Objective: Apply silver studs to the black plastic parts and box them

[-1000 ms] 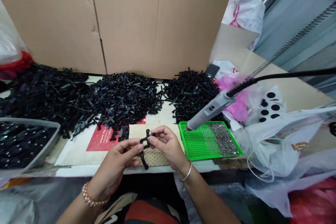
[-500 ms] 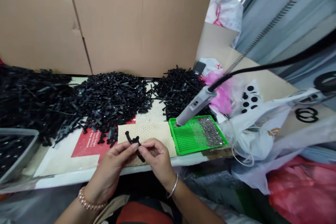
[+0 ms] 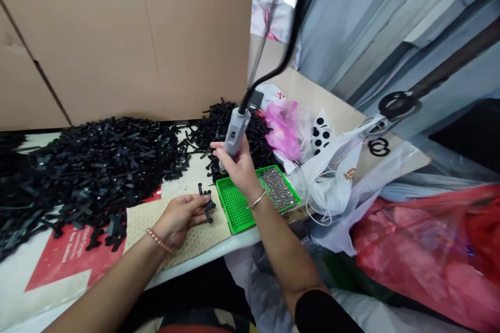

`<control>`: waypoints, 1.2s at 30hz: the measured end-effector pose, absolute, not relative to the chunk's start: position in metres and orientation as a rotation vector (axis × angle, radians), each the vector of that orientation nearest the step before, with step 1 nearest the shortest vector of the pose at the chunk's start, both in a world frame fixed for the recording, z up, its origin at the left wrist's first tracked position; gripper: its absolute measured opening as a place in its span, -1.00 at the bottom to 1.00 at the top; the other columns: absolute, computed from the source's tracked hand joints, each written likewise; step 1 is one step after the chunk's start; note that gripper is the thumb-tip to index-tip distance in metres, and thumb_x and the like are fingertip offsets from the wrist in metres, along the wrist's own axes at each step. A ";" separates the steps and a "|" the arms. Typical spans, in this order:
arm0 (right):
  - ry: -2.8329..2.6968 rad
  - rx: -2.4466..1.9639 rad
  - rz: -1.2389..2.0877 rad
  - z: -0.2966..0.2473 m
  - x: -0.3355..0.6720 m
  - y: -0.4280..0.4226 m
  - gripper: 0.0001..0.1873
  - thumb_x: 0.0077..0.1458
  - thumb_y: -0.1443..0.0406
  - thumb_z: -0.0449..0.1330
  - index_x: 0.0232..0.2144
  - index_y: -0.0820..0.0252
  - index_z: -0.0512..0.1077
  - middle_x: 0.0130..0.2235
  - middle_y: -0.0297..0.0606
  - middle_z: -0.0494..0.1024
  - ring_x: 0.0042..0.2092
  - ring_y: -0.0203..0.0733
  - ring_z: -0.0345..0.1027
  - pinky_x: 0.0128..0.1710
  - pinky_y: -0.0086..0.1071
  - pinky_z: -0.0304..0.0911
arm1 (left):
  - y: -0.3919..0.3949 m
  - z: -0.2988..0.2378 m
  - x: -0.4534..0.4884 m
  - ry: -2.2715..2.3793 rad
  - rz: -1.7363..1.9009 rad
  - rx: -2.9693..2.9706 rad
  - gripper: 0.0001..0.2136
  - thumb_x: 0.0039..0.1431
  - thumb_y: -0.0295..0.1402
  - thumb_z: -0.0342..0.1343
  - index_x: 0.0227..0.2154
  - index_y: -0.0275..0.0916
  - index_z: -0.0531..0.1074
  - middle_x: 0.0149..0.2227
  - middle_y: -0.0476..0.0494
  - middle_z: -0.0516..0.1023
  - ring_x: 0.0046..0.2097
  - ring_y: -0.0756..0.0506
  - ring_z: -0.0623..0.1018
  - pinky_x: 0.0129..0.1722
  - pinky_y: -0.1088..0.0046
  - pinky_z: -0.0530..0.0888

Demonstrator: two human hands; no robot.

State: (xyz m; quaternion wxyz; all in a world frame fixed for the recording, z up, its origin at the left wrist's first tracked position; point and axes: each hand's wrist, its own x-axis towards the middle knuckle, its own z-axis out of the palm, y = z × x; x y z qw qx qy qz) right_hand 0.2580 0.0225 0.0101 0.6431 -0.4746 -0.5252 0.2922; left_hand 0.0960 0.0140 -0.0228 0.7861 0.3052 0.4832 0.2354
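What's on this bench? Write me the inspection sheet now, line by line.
Surface: beige honeycomb mat over a white card printed in red.
Job's things: black plastic piece at the left hand's fingertips; green perforated tray holding small silver studs; heaps of black plastic pieces.
Clutter: pink plastic bag, white plastic bag, red plastic bag, black-dotted sheet.
Hands: left hand palm up over the mat; right hand gripping a grey corded wand tool above the tray.
Cables: black cord rising from the tool.
Surroundings: cardboard panels behind the heaps.
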 end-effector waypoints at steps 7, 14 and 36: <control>-0.911 -1.149 0.547 -0.007 0.307 -0.024 -0.70 0.03 0.22 0.24 -0.16 0.09 0.34 -0.55 -0.53 0.32 -0.59 -0.41 0.19 -0.57 -0.47 0.19 | 0.016 -0.028 0.103 1.071 0.435 0.701 -0.89 0.06 -0.59 0.20 -0.55 -0.39 0.51 -0.53 -0.11 0.55 -0.53 0.04 0.51 -0.51 0.59 0.52; -0.775 -1.102 0.575 -0.038 0.320 -0.040 -0.78 0.08 0.19 0.21 -0.23 0.13 0.36 -0.67 -0.59 0.19 -0.68 -0.44 0.07 -0.65 -0.49 0.08 | 0.019 -0.033 0.100 1.092 0.394 0.731 -0.88 -0.05 -0.53 0.30 -0.62 -0.35 0.51 -0.53 -0.10 0.56 -0.49 0.03 0.53 -0.47 0.59 0.53; -0.798 -1.136 0.631 -0.047 0.323 -0.042 -0.79 0.08 0.17 0.22 -0.26 0.11 0.34 -0.65 -0.58 0.20 -0.66 -0.42 0.08 -0.62 -0.46 0.12 | 0.018 -0.033 0.101 1.091 0.384 0.757 -0.89 -0.14 -0.47 0.38 -0.57 -0.35 0.55 -0.50 -0.10 0.56 -0.47 0.03 0.52 -0.47 0.60 0.53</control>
